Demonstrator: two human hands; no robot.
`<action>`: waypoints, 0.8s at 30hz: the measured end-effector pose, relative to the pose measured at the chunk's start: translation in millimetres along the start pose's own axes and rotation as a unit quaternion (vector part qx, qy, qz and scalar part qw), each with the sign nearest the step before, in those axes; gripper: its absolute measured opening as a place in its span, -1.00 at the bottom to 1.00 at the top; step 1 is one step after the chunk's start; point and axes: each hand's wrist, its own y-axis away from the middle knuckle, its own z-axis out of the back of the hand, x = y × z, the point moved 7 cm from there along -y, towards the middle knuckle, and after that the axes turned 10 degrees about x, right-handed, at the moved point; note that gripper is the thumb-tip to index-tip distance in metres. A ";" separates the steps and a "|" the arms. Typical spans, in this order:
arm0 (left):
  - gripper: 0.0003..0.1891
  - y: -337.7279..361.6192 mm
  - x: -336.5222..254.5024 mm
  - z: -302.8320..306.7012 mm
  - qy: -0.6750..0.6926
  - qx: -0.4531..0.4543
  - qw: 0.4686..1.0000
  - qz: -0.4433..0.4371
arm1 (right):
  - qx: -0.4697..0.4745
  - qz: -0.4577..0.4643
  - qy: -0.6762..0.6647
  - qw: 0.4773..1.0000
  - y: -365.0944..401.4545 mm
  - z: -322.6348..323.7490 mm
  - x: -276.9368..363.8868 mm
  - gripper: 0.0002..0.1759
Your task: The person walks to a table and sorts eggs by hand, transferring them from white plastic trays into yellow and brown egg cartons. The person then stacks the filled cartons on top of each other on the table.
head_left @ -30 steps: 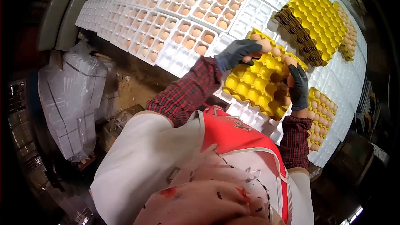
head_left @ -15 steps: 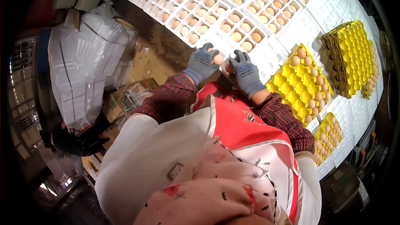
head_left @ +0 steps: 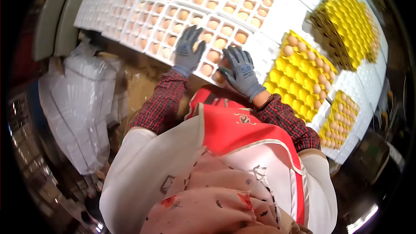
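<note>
My left hand [head_left: 188,51], in a grey-blue work glove, is open with its fingers stretched over the left side of the near white foam egg tray [head_left: 198,73]. My right hand [head_left: 243,73], gloved alike, is open above that tray's right side, its thumb beside a brown egg [head_left: 218,76] near the front edge. Other eggs, such as a brown egg [head_left: 212,56], sit in the cells between the hands. Part of the tray is hidden under my right hand. To the right lies a yellow egg tray [head_left: 281,78] with eggs along its far and right sides.
Further white foam trays filled with eggs [head_left: 167,24] stretch left and back. A stack of yellow trays [head_left: 342,26] stands at the back right, and a smaller yellow tray of eggs [head_left: 340,121] lies nearer. Plastic-wrapped white trays [head_left: 80,108] stand on the left.
The egg in my left hand is let go, and cells of the near tray by my hands now hold eggs. Both hands have opened and moved apart. The view has shifted.
</note>
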 end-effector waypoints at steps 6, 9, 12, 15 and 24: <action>-0.41 -10.9 -21.0 -56.3 -0.169 0.039 0.984 -0.043 | -0.177 -0.201 -0.018 0.963 177.4 140.2 -69.0 -0.48; -0.52 -38.5 -162.3 -82.0 0.113 0.145 0.976 -0.119 | -0.127 -0.332 0.117 0.927 274.8 183.1 -133.2 -0.52; -0.62 -32.9 -315.5 -155.5 0.128 0.301 0.911 -0.249 | -0.004 -0.310 0.130 0.942 299.6 174.3 -164.4 -0.49; -0.63 -16.0 -393.4 -234.1 -0.069 0.278 0.898 -0.335 | -0.048 -0.292 0.048 0.954 310.8 170.7 -176.3 -0.53; -0.80 -62.3 -367.7 -240.1 0.360 0.256 0.894 -0.070 | -0.108 -0.217 0.040 0.969 296.0 200.9 -207.2 -0.54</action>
